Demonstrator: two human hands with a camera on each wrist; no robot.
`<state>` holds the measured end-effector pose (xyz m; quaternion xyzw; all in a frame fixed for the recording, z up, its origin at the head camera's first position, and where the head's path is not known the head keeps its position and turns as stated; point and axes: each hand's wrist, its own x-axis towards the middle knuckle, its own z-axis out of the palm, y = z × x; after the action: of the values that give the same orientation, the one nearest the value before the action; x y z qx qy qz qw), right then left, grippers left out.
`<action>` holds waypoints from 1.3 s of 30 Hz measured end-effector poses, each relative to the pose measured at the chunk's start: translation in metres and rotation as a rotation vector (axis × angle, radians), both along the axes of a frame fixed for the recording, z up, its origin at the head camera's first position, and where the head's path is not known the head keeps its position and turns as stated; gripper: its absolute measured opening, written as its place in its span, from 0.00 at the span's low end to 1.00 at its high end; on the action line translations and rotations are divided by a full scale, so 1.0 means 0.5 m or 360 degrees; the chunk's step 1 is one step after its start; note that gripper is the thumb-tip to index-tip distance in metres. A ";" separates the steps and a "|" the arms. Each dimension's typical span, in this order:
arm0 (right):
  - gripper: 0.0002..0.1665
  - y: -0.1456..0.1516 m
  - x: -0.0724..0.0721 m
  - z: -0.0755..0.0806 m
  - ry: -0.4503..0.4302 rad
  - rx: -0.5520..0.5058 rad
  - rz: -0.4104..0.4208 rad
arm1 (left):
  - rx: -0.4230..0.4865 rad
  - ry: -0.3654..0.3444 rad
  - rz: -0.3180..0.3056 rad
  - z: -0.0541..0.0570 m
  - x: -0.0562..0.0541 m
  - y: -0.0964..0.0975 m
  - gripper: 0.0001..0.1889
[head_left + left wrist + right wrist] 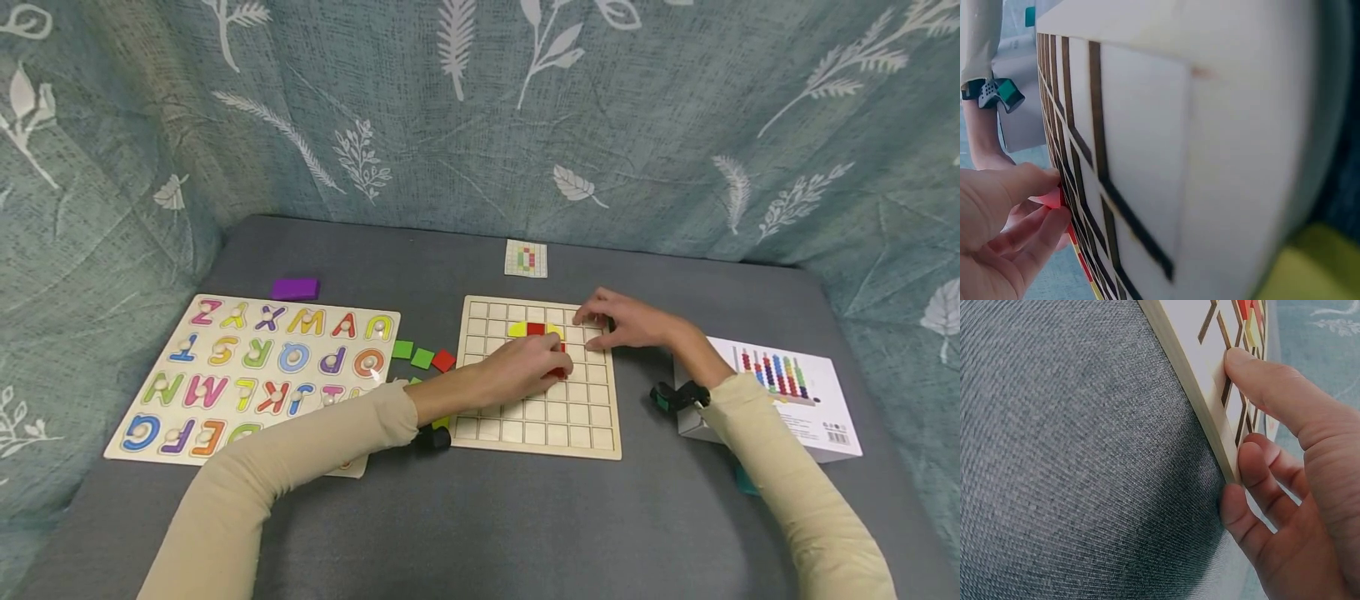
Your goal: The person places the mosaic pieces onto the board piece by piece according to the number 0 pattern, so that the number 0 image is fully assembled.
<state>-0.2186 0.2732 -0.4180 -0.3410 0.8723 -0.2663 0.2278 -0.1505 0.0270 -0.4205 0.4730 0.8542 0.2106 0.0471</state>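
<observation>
A wooden grid board (540, 437) lies on the table under both hands. My left hand (521, 367) reaches over its middle and pinches a red tile (1054, 199) between thumb and fingers, close against the board. Beyond that hand, another red tile (536, 329) sits on the grid between yellow curved pieces (517, 330), partly covered by the fingers. My right hand (630, 322) rests on the board's upper right edge. In the right wrist view its thumb (1241, 359) touches the squares, while the other fingers lie bent along the edge.
Green tiles (402, 349) and a loose red tile (444, 360) lie left of the grid. A letter puzzle board (288, 321) and purple block (296, 289) are farther left. A pattern card (526, 259) lies behind the grid. A white box (825, 383) stands at right.
</observation>
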 end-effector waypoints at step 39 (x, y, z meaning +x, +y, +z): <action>0.21 0.003 0.001 -0.007 0.0009 -0.0011 0.0030 | -0.0133 -0.0165 0.0043 0.033 0.059 -0.079 0.10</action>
<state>-0.2180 0.2748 -0.4217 -0.3507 0.8687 -0.2663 0.2266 -0.1211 -0.0126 -0.4041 0.4476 0.8649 0.1996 0.1083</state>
